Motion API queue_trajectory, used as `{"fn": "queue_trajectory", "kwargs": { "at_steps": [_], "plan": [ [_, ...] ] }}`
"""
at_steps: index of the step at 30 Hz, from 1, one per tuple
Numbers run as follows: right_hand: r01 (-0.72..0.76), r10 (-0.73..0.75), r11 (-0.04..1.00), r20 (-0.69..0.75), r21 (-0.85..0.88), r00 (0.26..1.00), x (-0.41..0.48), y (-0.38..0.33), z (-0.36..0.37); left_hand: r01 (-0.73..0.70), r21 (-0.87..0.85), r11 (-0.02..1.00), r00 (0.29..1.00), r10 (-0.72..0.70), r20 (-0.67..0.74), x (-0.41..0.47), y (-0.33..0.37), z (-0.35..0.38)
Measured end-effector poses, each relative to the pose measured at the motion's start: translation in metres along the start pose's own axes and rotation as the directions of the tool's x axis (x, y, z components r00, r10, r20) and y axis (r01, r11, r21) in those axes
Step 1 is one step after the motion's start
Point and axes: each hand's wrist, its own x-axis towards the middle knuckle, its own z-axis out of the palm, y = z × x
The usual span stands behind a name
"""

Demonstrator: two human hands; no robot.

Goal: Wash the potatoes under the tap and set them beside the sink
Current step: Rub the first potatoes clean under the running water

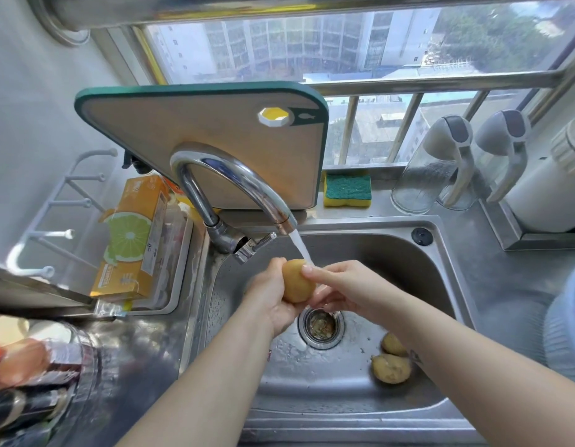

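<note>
Head view: left grip (pixel 269 296), right grip (pixel 341 285) clasp potato (pixel 296 282); two potatoes (pixel 391 368) near drain (pixel 321 325).

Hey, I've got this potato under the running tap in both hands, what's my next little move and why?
Probably roll the potato between your left hand and right hand: the stream strikes only its upper end, so the rest likely needs rinsing.

Green-rimmed cutting board (pixel 202 140) leaning at the window (pixel 312 43), yellow-green sponge (pixel 347 191) just beside it, orange lime-print box (pixel 134 240) over left.
</note>
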Motion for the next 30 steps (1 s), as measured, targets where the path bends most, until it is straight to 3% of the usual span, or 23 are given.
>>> {"fn": "queue_trajectory", "kwargs": {
  "at_steps": [4, 7, 13, 18, 21, 23, 26, 30],
  "plan": [
    [0.03, -0.016, 0.989, 0.092, -0.148, 0.996, -0.001, -0.008, -0.01, 0.079, 0.036, 0.996, 0.995, -0.082, 0.063, 0.002, 0.001, -0.003],
    [0.01, 0.018, 0.985, 0.159, -0.172, 0.987, -0.001, -0.015, -0.013, 0.133, 0.006, 0.991, 0.98, -0.132, 0.148, 0.008, 0.006, -0.005],
    [-0.009, 0.05, 0.98, 0.198, -0.199, 0.979, 0.006, -0.021, -0.014, 0.138, 0.022, 0.99, 0.975, -0.14, 0.174, 0.016, 0.013, -0.009],
    [0.039, -0.053, 0.932, -0.029, -0.36, 0.998, 0.006, -0.02, -0.005, -0.087, 0.105, 0.991, 0.996, 0.09, -0.024, 0.019, 0.004, 0.005],
    [0.054, -0.103, 0.91, -0.098, -0.412, 0.99, 0.003, -0.015, 0.001, -0.182, 0.107, 0.977, 0.98, 0.19, -0.066, 0.016, -0.006, 0.01],
    [0.044, -0.114, 0.916, -0.154, -0.399, 0.981, 0.004, -0.011, 0.01, -0.249, 0.103, 0.963, 0.968, 0.252, -0.016, 0.008, -0.012, 0.013],
    [-0.027, -0.026, 0.97, -0.214, -0.243, 0.977, 0.008, -0.012, 0.014, -0.337, 0.125, 0.933, 0.939, 0.325, 0.109, -0.005, -0.02, 0.019],
    [-0.175, 0.173, 0.985, -0.177, 0.004, 0.969, 0.008, -0.022, 0.009, -0.534, 0.142, 0.833, 0.826, 0.479, 0.298, -0.004, -0.032, 0.008]
  ]
}}
